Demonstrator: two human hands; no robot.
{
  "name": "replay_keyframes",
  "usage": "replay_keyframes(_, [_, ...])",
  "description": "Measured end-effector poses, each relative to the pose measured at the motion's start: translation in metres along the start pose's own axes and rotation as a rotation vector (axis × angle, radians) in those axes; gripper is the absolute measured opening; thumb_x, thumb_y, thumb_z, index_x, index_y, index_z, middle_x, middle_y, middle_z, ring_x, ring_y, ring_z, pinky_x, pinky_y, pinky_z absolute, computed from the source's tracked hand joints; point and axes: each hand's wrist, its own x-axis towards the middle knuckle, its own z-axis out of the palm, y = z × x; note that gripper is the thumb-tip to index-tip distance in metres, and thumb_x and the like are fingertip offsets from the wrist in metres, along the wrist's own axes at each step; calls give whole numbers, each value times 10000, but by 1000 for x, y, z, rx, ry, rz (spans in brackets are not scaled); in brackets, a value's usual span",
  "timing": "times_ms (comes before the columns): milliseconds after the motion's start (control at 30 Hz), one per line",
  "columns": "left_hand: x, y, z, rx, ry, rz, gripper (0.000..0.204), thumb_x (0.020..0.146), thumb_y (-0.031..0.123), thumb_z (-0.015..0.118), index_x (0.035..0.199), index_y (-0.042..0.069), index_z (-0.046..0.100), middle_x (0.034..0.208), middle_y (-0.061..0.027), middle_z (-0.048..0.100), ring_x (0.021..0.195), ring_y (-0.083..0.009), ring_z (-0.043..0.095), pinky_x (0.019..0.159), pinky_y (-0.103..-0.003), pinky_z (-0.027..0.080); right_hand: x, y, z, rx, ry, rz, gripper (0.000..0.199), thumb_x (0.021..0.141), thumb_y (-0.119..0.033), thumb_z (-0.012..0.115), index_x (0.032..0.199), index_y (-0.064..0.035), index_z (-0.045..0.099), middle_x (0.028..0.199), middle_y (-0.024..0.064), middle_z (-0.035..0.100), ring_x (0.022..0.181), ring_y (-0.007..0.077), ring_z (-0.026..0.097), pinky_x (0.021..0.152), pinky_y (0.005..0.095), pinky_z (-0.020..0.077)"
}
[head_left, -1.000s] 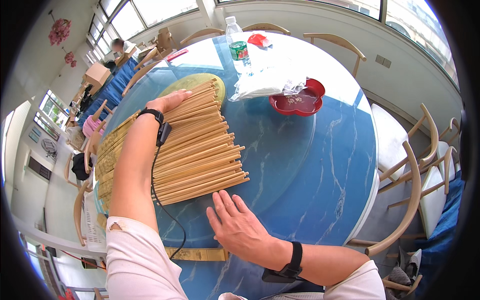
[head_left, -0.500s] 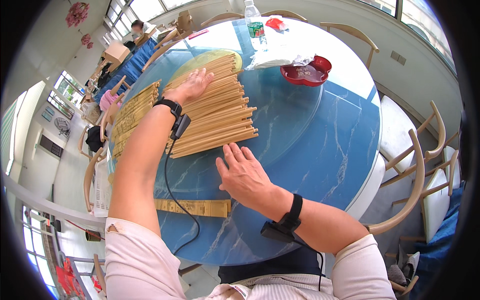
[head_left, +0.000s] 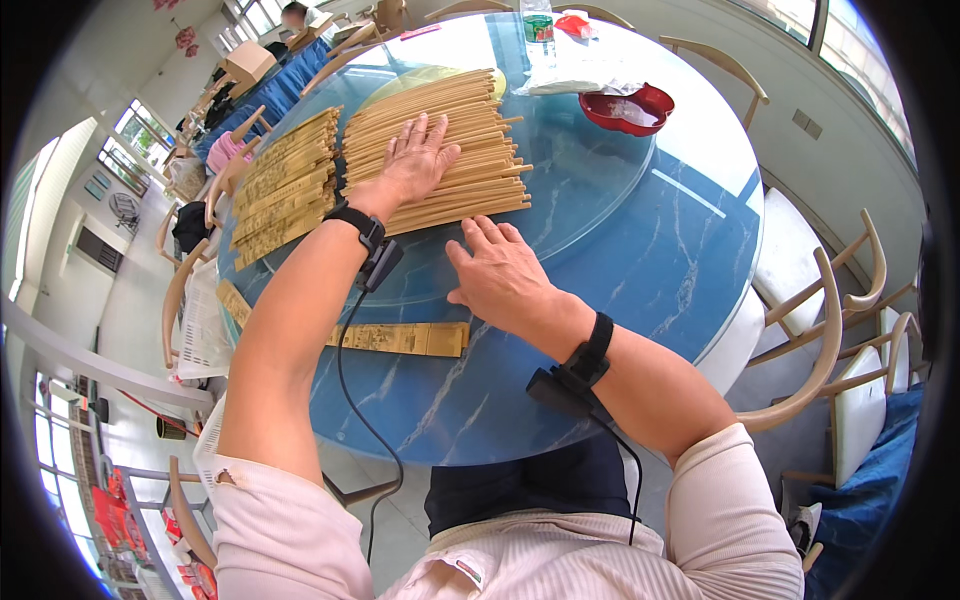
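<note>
A: Head view: where are the hands?
B: The left hand (head_left: pixel 418 160) lies flat, fingers spread, on the pile of wooden chopsticks (head_left: pixel 470 185) far on the round blue desk (head_left: pixel 650 250). The right hand (head_left: pixel 500 275) rests flat and spread just near of it, pinching nothing.

Left hand (head_left: pixel 418 160) flat, fingers spread; right hand (head_left: pixel 500 275) seemingly palm-down.
</note>
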Motion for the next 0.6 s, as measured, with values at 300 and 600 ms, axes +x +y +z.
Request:
replay_keyframes(300, [-50, -18, -9, -59, 288, 137, 733, 1114, 594, 433, 1664, 113, 371, 1690, -260, 361, 1567, -460, 331, 1267, -511, 311, 5, -5, -4, 52, 24, -47, 601, 919, -374, 789, 1350, 22, 651, 1510, 306, 552, 1457, 402, 479, 1187, 477, 377])
replay_keyframes(600, [-181, 1, -88, -461, 240, -41, 598, 1014, 253, 716, 1525, 2, 535, 1493, -248, 602, 1405, -389, 564, 1161, -430, 458, 2, -9, -17, 59, -116, 49, 616, 953, -380, 777, 1420, -11, 619, 1572, 254, 508, 1528, 377, 400, 1241, 469, 345])
